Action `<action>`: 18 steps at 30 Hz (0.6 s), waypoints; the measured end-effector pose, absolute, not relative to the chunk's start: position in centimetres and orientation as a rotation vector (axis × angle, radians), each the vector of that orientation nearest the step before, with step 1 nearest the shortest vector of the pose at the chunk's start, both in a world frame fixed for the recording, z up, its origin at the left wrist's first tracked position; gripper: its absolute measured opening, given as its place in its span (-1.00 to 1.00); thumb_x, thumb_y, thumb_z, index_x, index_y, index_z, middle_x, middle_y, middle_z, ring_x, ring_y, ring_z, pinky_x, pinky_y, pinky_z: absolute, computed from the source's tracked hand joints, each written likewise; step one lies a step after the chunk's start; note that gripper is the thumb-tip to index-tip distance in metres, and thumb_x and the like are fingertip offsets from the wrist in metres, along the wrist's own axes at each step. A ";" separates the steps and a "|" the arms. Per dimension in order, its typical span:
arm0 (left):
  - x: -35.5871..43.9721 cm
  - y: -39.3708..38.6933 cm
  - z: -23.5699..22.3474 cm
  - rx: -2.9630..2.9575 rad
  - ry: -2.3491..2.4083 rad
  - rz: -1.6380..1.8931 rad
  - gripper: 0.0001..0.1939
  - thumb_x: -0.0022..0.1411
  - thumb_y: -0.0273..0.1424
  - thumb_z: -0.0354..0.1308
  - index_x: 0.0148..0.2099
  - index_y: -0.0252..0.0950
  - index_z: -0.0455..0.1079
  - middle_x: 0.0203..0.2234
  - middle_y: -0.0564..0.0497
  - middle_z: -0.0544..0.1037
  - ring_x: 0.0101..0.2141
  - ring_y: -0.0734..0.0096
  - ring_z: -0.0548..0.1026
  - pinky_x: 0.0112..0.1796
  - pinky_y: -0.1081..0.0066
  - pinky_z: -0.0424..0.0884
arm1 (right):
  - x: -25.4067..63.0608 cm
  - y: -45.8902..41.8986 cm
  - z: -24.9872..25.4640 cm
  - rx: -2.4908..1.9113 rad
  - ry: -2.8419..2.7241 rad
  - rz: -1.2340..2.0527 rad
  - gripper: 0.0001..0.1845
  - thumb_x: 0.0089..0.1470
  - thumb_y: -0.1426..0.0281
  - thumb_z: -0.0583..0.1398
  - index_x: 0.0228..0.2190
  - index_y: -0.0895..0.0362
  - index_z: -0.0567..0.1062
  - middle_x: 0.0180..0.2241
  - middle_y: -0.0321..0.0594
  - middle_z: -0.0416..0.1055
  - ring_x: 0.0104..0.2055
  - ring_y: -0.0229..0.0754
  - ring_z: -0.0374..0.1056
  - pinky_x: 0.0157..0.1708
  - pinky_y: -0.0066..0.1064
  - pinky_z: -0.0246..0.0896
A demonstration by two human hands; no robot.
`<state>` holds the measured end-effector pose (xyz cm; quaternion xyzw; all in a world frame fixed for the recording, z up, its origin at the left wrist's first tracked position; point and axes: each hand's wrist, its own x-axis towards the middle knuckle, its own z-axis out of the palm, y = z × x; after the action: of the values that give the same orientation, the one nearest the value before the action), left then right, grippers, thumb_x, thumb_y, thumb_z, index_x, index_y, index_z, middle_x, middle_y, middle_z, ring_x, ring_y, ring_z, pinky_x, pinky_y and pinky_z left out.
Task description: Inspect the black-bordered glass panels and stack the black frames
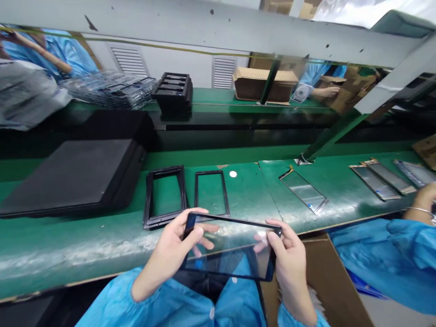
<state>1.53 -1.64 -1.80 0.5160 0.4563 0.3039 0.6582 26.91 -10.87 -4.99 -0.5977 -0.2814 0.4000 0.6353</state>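
Note:
A clear touch-screen glass panel with a black border (235,259) is held up at the front edge of the bench, slightly tilted. My left hand (175,243) grips its left end, the thumb on the near face and the fingers showing through the glass behind it. At the opposite end, my right hand (288,252) pinches the corner between thumb and fingers. Just beyond the panel lie a stack of black frames (148,200) and a single black frame (196,190). To their right, another glass panel with a small flex tail (304,190) rests flat on the bench.
Large black trays (71,172) are piled at left on the green bench (245,181). Several panels (376,181) lie at right, near a co-worker's hand (425,200). A slanted post (335,131) rises from the bench. Below the edge stands an open cardboard box (335,277).

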 end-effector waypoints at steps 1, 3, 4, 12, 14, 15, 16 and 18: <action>1.5 -1.6 -1.7 1.249 1.051 0.717 -0.51 0.47 -0.14 0.20 0.28 -0.26 0.28 0.06 -0.33 0.68 -0.26 0.11 0.75 -0.36 0.29 0.64 | 26.6 -10.7 -4.7 -1.374 -0.654 0.893 -0.64 0.16 0.11 0.42 -0.14 0.08 0.60 -0.47 -0.15 0.70 -0.57 -0.06 0.61 -0.44 -0.31 0.55; 1.5 -1.5 -1.5 1.550 1.107 0.820 -0.50 0.47 -0.24 0.20 0.36 -0.22 0.28 0.28 -0.31 0.53 0.04 0.01 0.68 -0.04 0.14 0.64 | 26.2 -10.6 -4.2 -1.382 -0.707 0.875 -0.65 0.16 0.09 0.41 -0.18 0.09 0.60 -0.47 -0.14 0.71 -0.57 -0.06 0.62 -0.48 -0.34 0.55; 1.6 -1.3 -1.3 1.753 1.120 0.867 -0.49 0.45 -0.30 0.21 0.38 -0.18 0.31 0.35 -0.25 0.46 0.19 -0.02 0.58 0.14 0.06 0.54 | 26.1 -10.6 -4.1 -1.385 -0.738 0.877 -0.65 0.17 0.09 0.41 -0.19 0.08 0.61 -0.46 -0.14 0.71 -0.57 -0.06 0.62 -0.49 -0.35 0.55; 2.9 0.3 0.3 2.437 0.848 0.540 -0.68 0.48 -0.32 0.15 0.15 -0.21 0.63 -0.04 -0.12 0.76 -0.06 0.02 0.71 0.14 -0.03 0.50 | 25.3 -11.1 -4.6 -1.381 -0.795 0.958 -0.69 0.23 0.10 0.37 -0.17 0.08 0.61 -0.43 -0.14 0.72 -0.57 -0.07 0.62 -0.49 -0.37 0.54; 2.7 0.5 0.5 2.292 0.865 0.437 -0.70 0.48 -0.32 0.14 0.09 -0.19 0.65 -0.04 -0.11 0.76 -0.08 0.03 0.72 -0.04 0.15 0.59 | 26.0 -10.9 -4.5 -1.364 -0.801 1.051 -0.59 0.20 0.07 0.39 -0.08 0.08 0.61 -0.42 -0.12 0.73 -0.53 -0.04 0.64 -0.43 -0.32 0.56; 2.7 0.6 0.4 2.158 0.873 0.391 -0.73 0.48 -0.33 0.13 0.05 -0.18 0.65 -0.07 -0.08 0.77 -0.14 0.09 0.73 -0.12 0.23 0.60 | 26.5 -10.7 -4.5 -1.329 -0.785 1.111 -0.47 0.18 -0.01 0.38 0.02 0.08 0.58 -0.40 -0.10 0.73 -0.50 0.00 0.65 -0.40 -0.27 0.58; 2.7 0.5 0.0 1.988 0.880 0.366 -0.75 0.48 -0.32 0.13 0.01 -0.18 0.63 -0.12 -0.07 0.78 -0.21 0.16 0.74 -0.19 0.30 0.59 | 26.9 -10.5 -4.6 -1.274 -0.748 1.168 -0.30 0.16 -0.12 0.35 0.14 0.08 0.53 -0.36 -0.06 0.74 -0.45 0.06 0.68 -0.35 -0.20 0.59; 2.8 0.2 -1.2 1.594 0.905 0.403 -0.79 0.48 -0.25 0.16 -0.03 -0.21 0.57 -0.21 -0.07 0.78 -0.33 0.25 0.73 -0.32 0.39 0.58 | 27.1 -9.9 -5.1 -1.139 -0.628 1.235 0.03 0.09 -0.35 0.20 0.32 0.08 0.37 -0.24 0.05 0.74 -0.32 0.18 0.70 -0.29 -0.06 0.61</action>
<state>2.82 0.25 -1.15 0.6849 0.3891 0.1733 0.5911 27.15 -9.87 -5.14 -0.4962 -0.2736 0.5378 0.6242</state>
